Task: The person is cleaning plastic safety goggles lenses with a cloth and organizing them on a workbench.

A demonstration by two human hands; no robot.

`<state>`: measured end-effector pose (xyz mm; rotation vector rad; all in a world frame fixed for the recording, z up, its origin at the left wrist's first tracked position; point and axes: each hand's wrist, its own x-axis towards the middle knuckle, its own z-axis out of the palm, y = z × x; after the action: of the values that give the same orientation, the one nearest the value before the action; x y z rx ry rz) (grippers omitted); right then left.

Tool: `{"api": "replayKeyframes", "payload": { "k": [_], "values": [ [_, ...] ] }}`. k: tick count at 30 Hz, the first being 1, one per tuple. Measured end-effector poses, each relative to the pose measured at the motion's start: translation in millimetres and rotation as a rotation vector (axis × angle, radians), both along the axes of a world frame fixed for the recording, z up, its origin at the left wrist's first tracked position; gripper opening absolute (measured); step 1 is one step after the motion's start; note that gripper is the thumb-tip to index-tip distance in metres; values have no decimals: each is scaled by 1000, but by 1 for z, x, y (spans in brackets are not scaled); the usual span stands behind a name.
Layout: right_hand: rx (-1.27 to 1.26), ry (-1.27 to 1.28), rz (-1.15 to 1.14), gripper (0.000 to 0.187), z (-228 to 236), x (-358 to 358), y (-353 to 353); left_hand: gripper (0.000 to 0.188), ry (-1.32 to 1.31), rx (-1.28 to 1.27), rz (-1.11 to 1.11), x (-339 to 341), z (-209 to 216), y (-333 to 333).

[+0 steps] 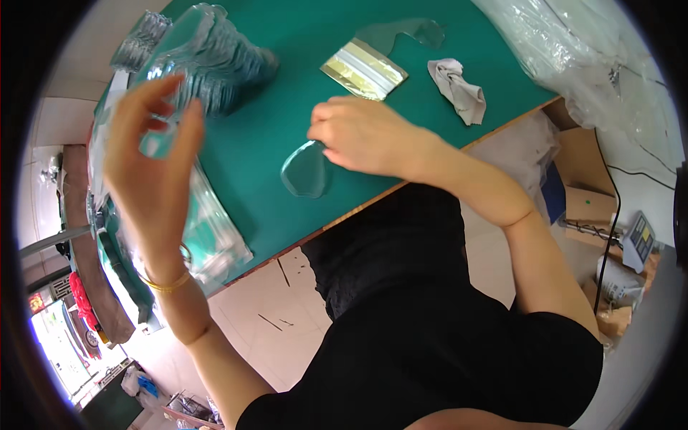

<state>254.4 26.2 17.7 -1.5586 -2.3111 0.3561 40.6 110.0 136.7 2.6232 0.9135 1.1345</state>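
Note:
My right hand (358, 135) is closed, its fingertips on the upper edge of a clear, rounded lens-shaped piece (304, 173) over the green table. To the left, my left hand (147, 147) is raised and slightly blurred, thumb and fingers apart, with nothing seen between them. Just beyond it stands a thick row of clear curved plastic pieces (211, 61), partly covered by the fingers. Below that hand lie clear plastic bags (215, 226). A gold and silver packet (364, 68) rests beyond my right hand, beside a clear curved visor-like piece (412, 34).
A crumpled pale cloth (459, 92) lies on the green table (265, 215) toward the right. Clear plastic sheeting (559, 46) is heaped at the far right. Past the table's wooden edge are a cardboard box (584, 161), a black cable and a scale (638, 240).

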Motion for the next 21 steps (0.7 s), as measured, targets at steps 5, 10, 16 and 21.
{"api": "replayKeyframes", "payload": {
  "k": [5,10,16,21],
  "values": [
    [390,107,-382,25,10,35,-25,32,95,-382,96,-36,-66,-52],
    [266,-156,-632,22,-3,97,-62,68,268,-437,153,-35,-115,-73],
    [210,250,-537,18,14,56,-50,67,221,-457,176,-41,-133,-77],
    [154,432,72,23,4,-35,-30,63,181,-499,198,-55,-134,-85]
  ]
}}
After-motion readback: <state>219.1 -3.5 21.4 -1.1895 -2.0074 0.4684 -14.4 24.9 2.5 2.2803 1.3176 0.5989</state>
